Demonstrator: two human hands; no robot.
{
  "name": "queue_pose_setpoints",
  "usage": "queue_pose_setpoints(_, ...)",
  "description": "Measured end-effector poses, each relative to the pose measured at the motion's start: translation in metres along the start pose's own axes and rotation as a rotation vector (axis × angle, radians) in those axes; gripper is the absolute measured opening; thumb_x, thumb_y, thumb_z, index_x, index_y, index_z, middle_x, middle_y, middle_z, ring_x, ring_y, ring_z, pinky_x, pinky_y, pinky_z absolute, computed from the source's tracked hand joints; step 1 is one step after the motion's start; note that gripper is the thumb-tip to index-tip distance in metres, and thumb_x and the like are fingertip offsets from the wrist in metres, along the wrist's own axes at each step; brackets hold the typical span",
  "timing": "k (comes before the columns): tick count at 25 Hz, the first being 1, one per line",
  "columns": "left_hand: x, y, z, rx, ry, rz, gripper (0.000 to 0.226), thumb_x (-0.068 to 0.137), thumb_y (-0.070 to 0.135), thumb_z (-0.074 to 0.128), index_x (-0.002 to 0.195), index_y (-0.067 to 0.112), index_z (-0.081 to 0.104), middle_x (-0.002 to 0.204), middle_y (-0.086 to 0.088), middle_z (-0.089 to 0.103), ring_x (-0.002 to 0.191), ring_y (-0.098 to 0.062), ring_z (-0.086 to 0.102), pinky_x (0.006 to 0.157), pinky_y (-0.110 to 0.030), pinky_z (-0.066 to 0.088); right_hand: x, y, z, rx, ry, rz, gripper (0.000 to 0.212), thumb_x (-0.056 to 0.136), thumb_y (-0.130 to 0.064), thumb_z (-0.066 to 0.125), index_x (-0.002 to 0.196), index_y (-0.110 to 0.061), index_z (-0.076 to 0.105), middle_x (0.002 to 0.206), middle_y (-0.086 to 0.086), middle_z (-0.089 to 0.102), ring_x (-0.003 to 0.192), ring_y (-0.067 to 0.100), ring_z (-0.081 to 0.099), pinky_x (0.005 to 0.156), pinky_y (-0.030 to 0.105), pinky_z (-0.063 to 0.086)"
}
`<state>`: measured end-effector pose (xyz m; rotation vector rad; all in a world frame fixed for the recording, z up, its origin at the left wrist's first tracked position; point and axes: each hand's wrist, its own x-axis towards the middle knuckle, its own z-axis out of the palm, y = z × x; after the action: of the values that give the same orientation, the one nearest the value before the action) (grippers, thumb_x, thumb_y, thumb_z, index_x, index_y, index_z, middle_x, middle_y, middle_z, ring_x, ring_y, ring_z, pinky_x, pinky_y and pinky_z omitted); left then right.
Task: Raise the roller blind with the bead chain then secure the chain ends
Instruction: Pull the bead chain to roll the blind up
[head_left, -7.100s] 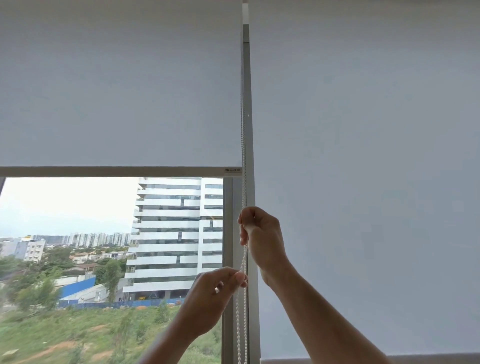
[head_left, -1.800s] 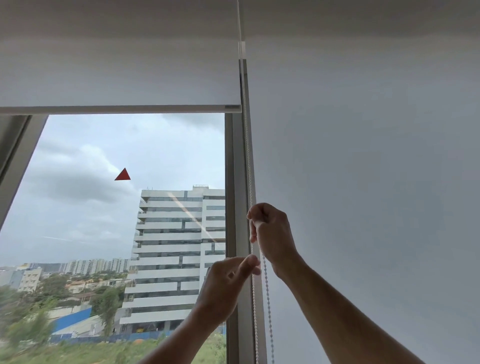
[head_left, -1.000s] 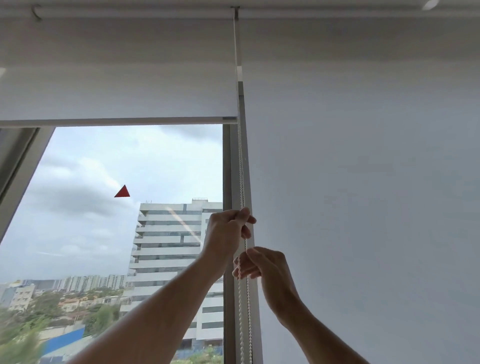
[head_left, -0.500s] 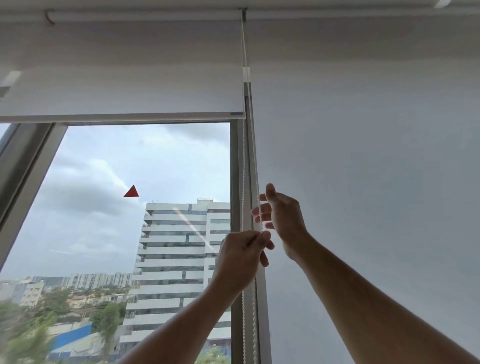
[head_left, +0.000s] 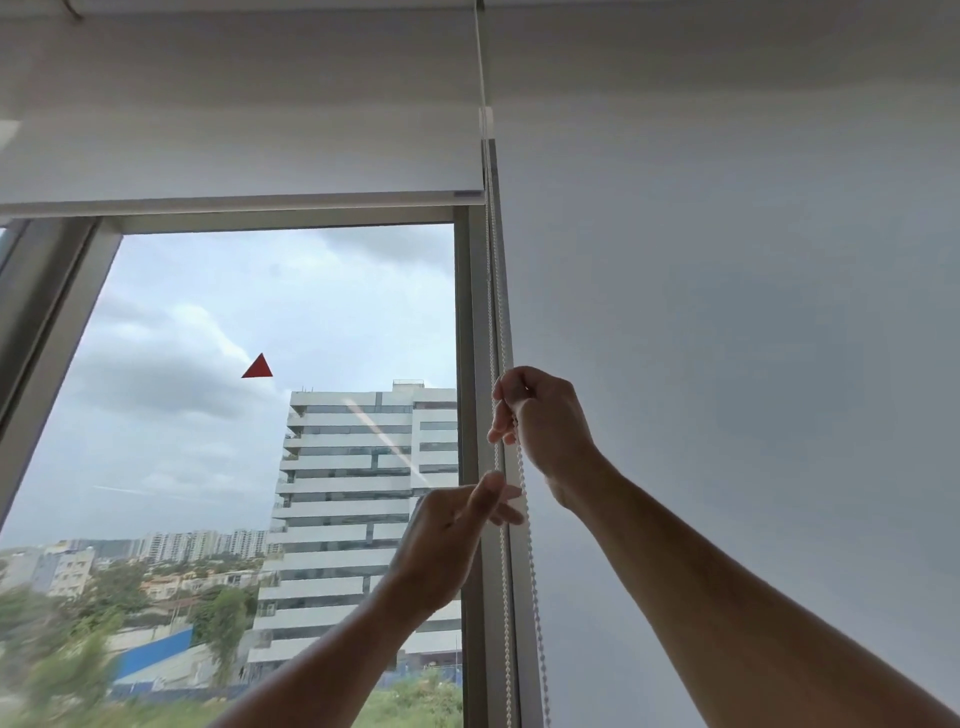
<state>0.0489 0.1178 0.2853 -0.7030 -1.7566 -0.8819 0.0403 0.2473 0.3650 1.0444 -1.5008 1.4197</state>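
The white roller blind (head_left: 244, 135) over the left pane is rolled high, its bottom bar (head_left: 239, 200) near the top of the glass. A white bead chain (head_left: 496, 312) hangs in two strands along the grey mullion. My right hand (head_left: 545, 415) is higher, fingers closed on the right strand. My left hand (head_left: 452, 535) is lower, thumb and fingers pinching the left strand. Both strands run down past the frame's bottom edge.
A second white blind (head_left: 727, 364) covers the whole right pane, fully down. The grey window frame (head_left: 470, 338) stands between the panes. A small red triangle sticker (head_left: 258, 367) sits on the left glass. Buildings and trees lie outside.
The left blind has risen from mid-window to near the top. Over the last second my hands have swapped heights on the chain: the right is now above, the left below.
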Motion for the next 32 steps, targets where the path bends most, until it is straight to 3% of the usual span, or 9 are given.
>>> queue_pose_setpoints(5,0.037,0.000,-0.009,-0.027,0.139,-0.080,0.056,0.096,0.051,0.034,0.077,0.022,0.077,0.077,0.006,0.076,0.074,0.000,0.070,0.065,-0.022,0.045,-0.021,0.012,0.010,-0.017,-0.030,-0.027,0.034,0.103,-0.011,0.044,0.076,-0.012,0.064,0.061,-0.001,0.066,0.056,0.006,0.065,0.064,0.026,0.058)
queue_pose_setpoints(9,0.066,0.025,-0.011,-0.114,0.167,-0.116,0.053,0.096,0.051,0.041,0.086,0.013,0.076,0.083,-0.004,0.076,0.079,-0.013,0.071,0.070,-0.029,0.050,-0.034,0.018,0.013,0.023,-0.042,-0.001,0.037,0.105,-0.016,0.045,0.073,-0.016,0.064,0.051,-0.009,0.065,0.054,0.002,0.066,0.077,0.033,0.057)
queue_pose_setpoints(12,0.082,0.037,-0.010,-0.193,0.170,-0.152,0.040,0.094,0.044,0.053,0.082,0.013,0.074,0.078,0.000,0.076,0.070,-0.008,0.069,0.061,-0.021,0.046,-0.043,0.026,0.015,0.033,-0.063,0.035,0.038,0.104,-0.014,0.043,0.071,-0.018,0.062,0.051,-0.005,0.065,0.052,0.005,0.063,0.076,0.034,0.052)
queue_pose_setpoints(15,0.088,0.040,-0.008,-0.223,0.157,-0.202,0.022,0.092,0.027,0.064,0.076,0.016,0.073,0.062,0.006,0.074,0.055,0.002,0.066,0.058,-0.018,0.045,-0.050,0.035,0.014,0.032,-0.083,0.032,0.037,0.103,-0.013,0.043,0.072,-0.017,0.063,0.053,-0.002,0.066,0.053,0.007,0.063,0.068,0.025,0.046)
queue_pose_setpoints(17,0.086,0.037,-0.007,-0.221,0.153,-0.222,0.021,0.091,0.023,0.065,0.074,0.015,0.073,0.060,0.006,0.073,0.053,0.003,0.066,0.060,-0.019,0.044,-0.049,0.040,0.009,0.054,-0.135,0.052,0.036,0.103,-0.014,0.045,0.073,-0.017,0.066,0.057,0.000,0.070,0.054,0.006,0.064,0.063,0.019,0.047)
queue_pose_setpoints(20,0.082,0.032,-0.009,-0.186,0.146,-0.182,0.020,0.091,0.024,0.065,0.075,0.017,0.073,0.063,0.006,0.074,0.057,0.002,0.067,0.061,-0.020,0.043,-0.040,0.042,-0.002,0.112,-0.202,0.123,0.041,0.104,-0.028,0.044,0.073,-0.020,0.070,0.063,0.000,0.075,0.061,0.011,0.071,0.068,0.025,0.053)
queue_pose_setpoints(25,0.078,0.030,-0.006,-0.083,0.131,-0.083,0.020,0.090,0.025,0.066,0.076,0.014,0.075,0.065,0.002,0.074,0.056,0.002,0.066,0.054,-0.009,0.044,-0.012,0.039,-0.005,-0.013,0.052,0.130,0.054,0.099,-0.056,0.035,0.076,-0.022,0.069,0.064,-0.001,0.073,0.056,0.006,0.069,0.071,0.027,0.054)
queue_pose_setpoints(29,0.060,0.024,0.002,-0.045,0.074,-0.046,0.023,0.090,0.028,0.067,0.072,0.017,0.075,0.062,0.004,0.074,0.054,0.004,0.065,0.054,-0.002,0.042,0.008,0.024,0.000,0.015,0.088,0.102,0.045,0.100,-0.052,0.041,0.078,-0.021,0.066,0.066,-0.003,0.069,0.061,0.007,0.066,0.070,0.029,0.054)
queue_pose_setpoints(32,0.047,0.016,0.002,-0.028,0.059,-0.057,0.023,0.090,0.029,0.066,0.069,0.023,0.073,0.062,0.009,0.074,0.060,0.002,0.068,0.059,-0.005,0.041,0.022,0.014,0.006,0.027,0.066,0.102,0.043,0.102,-0.043,0.044,0.079,-0.015,0.067,0.065,0.000,0.067,0.057,0.009,0.064,0.061,0.025,0.049)
